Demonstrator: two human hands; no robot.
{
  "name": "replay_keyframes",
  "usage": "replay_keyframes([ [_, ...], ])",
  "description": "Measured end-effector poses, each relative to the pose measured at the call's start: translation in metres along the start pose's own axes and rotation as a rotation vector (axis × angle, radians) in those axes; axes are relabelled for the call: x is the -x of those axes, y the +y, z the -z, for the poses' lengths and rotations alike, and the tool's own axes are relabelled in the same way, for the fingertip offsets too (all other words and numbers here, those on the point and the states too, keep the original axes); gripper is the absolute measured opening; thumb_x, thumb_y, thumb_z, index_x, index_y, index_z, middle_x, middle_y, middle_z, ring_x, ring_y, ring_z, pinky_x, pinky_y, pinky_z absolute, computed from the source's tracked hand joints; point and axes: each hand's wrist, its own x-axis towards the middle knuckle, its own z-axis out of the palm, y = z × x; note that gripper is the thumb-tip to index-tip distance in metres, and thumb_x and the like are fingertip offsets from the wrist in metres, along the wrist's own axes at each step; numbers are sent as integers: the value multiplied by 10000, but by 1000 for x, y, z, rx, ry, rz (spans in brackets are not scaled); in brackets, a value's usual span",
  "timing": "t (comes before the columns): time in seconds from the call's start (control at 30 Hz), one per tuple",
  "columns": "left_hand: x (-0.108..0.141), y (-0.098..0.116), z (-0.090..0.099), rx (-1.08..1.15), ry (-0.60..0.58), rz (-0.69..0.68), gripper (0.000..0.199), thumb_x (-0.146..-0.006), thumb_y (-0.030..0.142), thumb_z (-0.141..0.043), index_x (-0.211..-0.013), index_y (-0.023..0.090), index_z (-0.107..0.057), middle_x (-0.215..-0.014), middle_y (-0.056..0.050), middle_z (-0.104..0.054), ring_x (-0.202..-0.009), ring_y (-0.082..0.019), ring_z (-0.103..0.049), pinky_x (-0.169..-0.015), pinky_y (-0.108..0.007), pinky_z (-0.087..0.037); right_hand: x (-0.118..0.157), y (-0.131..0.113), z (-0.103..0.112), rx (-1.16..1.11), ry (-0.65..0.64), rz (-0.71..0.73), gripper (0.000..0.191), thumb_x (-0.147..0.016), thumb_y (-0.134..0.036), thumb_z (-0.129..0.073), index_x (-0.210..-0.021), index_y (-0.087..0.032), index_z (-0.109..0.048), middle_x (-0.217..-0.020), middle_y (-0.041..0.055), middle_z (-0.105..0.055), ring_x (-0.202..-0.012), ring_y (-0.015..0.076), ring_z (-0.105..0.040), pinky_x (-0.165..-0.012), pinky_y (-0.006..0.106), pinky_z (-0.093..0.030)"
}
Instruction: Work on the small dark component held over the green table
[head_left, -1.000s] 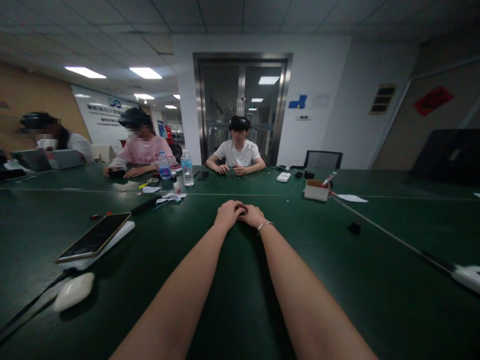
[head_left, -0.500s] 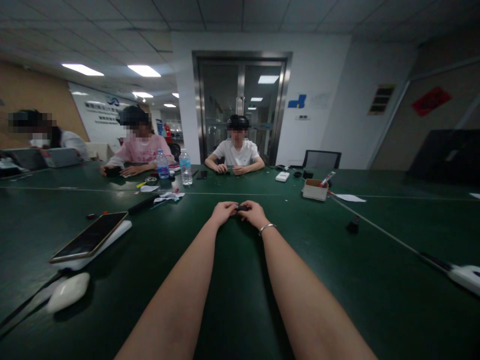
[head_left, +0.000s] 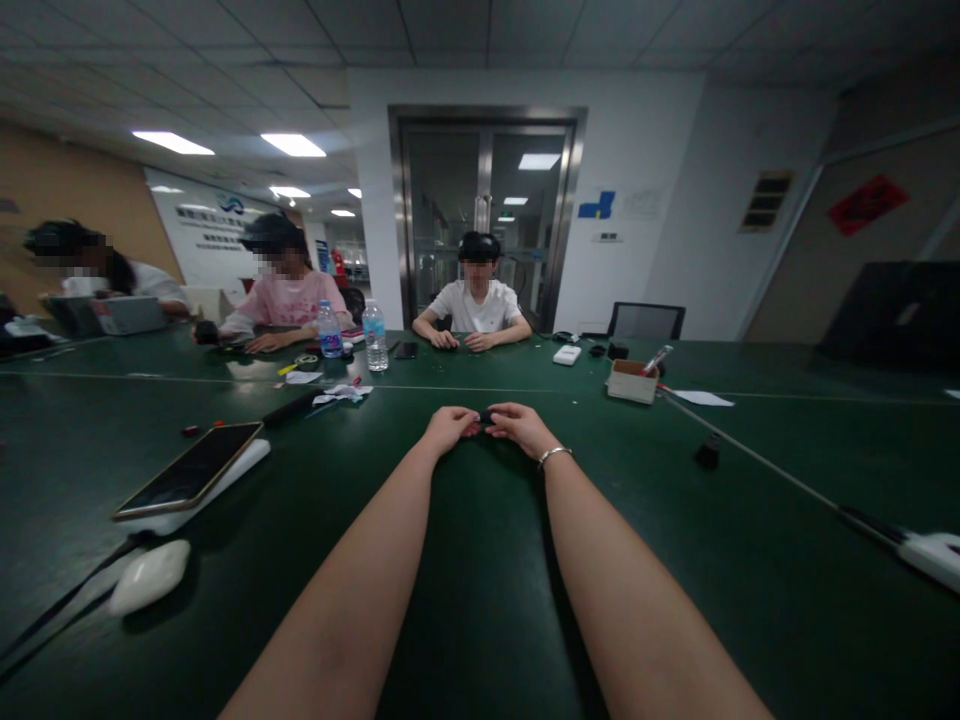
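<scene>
Both my hands meet over the middle of the green table (head_left: 480, 560), around a small dark object (head_left: 484, 416) too small to name. My left hand (head_left: 450, 429) pinches it from the left with the fingertips. From the right, the fingers of my right hand (head_left: 523, 428) close on the other side of it; a silver bracelet (head_left: 555, 457) circles that wrist. Much of the object is hidden behind my fingers.
On the left lie a phone (head_left: 191, 470) on a white block and a white rounded case (head_left: 151, 577). Ahead stand water bottles (head_left: 375, 335). A small box (head_left: 631, 382) and a black clip-like item (head_left: 706, 452) are on the right. Several people sit across the table.
My right hand has shifted slightly right and its fingers have straightened somewhat around the small dark object. My left hand stays nearly in place. The pink-sleeved person's hand has moved left with a black item.
</scene>
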Motion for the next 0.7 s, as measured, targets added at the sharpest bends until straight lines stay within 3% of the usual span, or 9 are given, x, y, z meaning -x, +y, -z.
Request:
replay_keyframes([
  [0.7,-4,-3,0,-138,-14,-18,401,-825,471,-481,-745,101,-612,-606,-43,-611,-522,-102,-547,-555,-237,-436,1,1,2,-13,-62,16,216,-776,-9,-585,-951,-134,-591,-876,46,-620,-658,113,-677,-628,205,-559],
])
